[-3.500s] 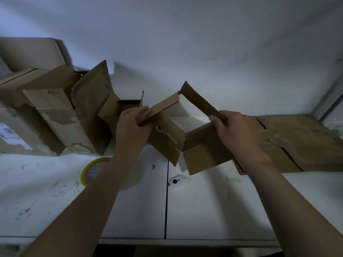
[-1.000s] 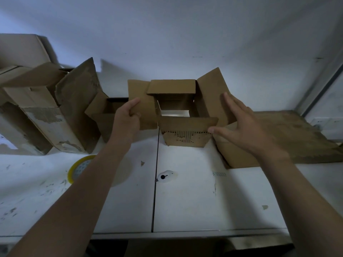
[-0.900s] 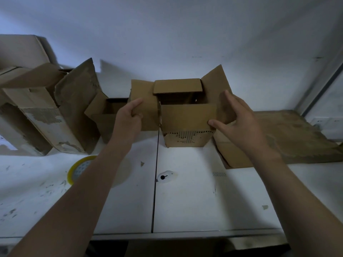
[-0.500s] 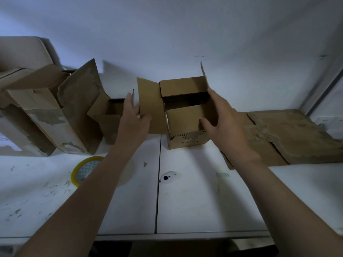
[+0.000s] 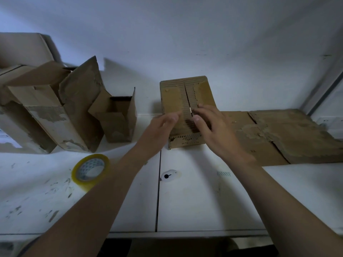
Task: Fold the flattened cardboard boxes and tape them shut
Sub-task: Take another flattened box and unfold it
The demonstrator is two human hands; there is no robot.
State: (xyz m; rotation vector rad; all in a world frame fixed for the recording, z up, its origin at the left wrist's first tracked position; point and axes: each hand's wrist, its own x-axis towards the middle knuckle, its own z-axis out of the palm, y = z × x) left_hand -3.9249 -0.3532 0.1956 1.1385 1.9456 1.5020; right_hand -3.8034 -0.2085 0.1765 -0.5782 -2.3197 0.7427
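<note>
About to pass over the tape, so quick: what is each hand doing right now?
Left hand: open, fingers on the small box top flaps, holding nothing.
Right hand: open, pressing the flaps, holding nothing.

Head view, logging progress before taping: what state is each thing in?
Small box: flaps folded shut, untaped.
Left hand: open, on flap.
Right hand: open, on flap.
Tape roll: lying flat, unused.
Flattened cardboard: unfolded.
Neighbouring box: open.

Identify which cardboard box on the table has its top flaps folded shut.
The small box under both hands, flaps meeting at a centre seam; the boxes to its left stand open.
</note>
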